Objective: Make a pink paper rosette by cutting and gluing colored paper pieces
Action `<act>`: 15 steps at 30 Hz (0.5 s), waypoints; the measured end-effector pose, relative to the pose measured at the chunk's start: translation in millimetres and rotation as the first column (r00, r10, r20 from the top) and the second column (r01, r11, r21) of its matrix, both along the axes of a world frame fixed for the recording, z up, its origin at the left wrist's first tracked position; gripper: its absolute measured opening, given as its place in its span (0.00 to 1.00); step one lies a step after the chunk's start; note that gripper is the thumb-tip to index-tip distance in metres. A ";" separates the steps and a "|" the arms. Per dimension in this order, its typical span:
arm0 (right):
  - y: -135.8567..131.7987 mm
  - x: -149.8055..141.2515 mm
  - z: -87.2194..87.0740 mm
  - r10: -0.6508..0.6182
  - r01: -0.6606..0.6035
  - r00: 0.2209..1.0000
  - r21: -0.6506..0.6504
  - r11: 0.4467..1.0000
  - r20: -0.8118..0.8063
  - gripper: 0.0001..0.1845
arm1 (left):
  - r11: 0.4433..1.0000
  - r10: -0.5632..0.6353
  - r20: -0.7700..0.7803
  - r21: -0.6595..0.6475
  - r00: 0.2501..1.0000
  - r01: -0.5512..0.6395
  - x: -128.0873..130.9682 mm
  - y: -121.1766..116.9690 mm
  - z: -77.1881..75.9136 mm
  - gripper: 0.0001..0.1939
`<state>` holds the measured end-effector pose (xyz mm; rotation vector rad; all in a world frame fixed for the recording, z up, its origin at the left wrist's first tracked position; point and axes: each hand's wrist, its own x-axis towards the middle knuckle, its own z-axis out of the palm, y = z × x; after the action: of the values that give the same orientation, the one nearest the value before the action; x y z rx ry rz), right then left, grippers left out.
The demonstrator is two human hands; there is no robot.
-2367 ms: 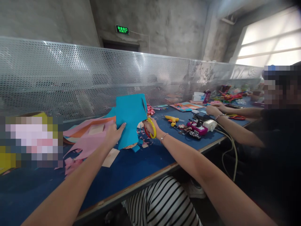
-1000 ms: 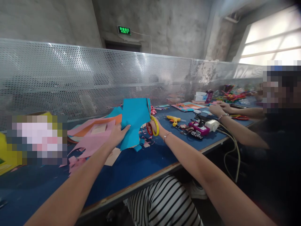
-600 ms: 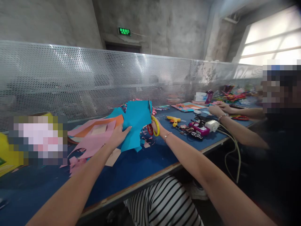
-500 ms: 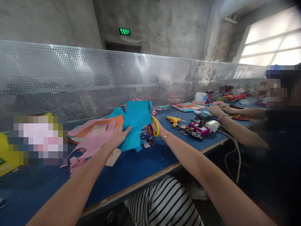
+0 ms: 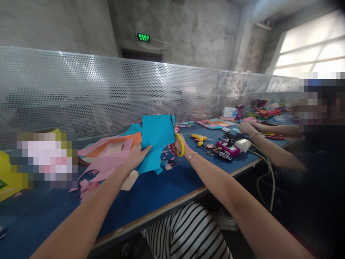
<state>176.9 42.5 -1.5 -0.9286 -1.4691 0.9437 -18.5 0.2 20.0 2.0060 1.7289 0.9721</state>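
Observation:
A sheet of blue paper [image 5: 155,138] with a curved notch cut from its lower right stands upright over the table. My left hand [image 5: 138,154] pinches its left edge, thumb in front. My right hand [image 5: 181,143] is closed around the scissors [image 5: 180,145], which have red and yellow handles. Their blades reach up along the sheet's right edge, with a strip of blue on the far side. Beneath my left hand and forearm lie pink paper [image 5: 110,158] with cut-outs and orange paper [image 5: 136,137]. Small scraps [image 5: 168,166] lie below the sheet.
A yellow glue gun [image 5: 198,138] lies to the right, near a purple device [image 5: 228,147] and a white power strip [image 5: 243,144] with a cable. Another person's hand [image 5: 246,128] works farther right. A perforated metal screen [image 5: 107,90] runs along the back. A yellow container [image 5: 12,172] stands left.
The scissors' handles have shifted slightly right and swung a little wider apart. The blue sheet is almost unmoved, still in my left hand.

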 end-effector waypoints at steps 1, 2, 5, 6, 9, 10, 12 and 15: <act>-1.2 -0.4 1.0 -0.002 0.002 1.000 -0.010 1.000 0.010 0.11 | 1.000 0.001 -0.012 0.000 1.000 -0.001 -0.4 0.4 -0.6 0.18; -2.1 -1.0 1.7 0.004 -0.004 1.000 -0.021 1.000 0.006 0.12 | 1.000 0.002 -0.023 0.002 1.000 -0.002 -0.8 0.8 -1.1 0.18; -2.5 -3.8 2.1 0.047 -0.049 0.997 -0.041 0.998 -0.057 0.11 | 1.000 0.005 -0.047 0.017 0.999 -0.005 -1.2 1.2 -1.9 0.18; -2.2 -4.7 2.0 0.066 -0.070 0.994 -0.047 0.996 -0.090 0.11 | 1.000 0.012 -0.057 0.020 0.998 -0.011 -0.9 1.0 -1.8 0.18; -0.6 -6.4 1.7 0.092 -0.109 0.978 -0.079 0.991 -0.187 0.10 | 0.999 0.032 -0.081 0.011 0.996 -0.031 0.5 -0.1 -0.9 0.18; 0.0 -6.3 1.8 0.093 -0.114 0.974 -0.094 0.989 -0.207 0.10 | 0.999 0.037 -0.087 0.006 0.996 -0.037 1.0 -0.6 -0.7 0.19; 1.0 -5.3 1.7 0.096 -0.124 0.972 -0.118 0.985 -0.216 0.09 | 0.999 0.043 -0.098 -0.005 0.994 -0.044 1.8 -1.5 -0.4 0.21; 2.2 -2.8 0.5 0.107 -0.129 0.975 -0.104 0.986 -0.197 0.09 | 0.999 0.027 -0.108 -0.017 0.994 -0.029 2.4 -2.5 -0.3 0.23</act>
<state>174.1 44.7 -1.1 -0.8157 -1.3278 1.1834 -16.1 -2.3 19.7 2.0621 1.8191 0.8679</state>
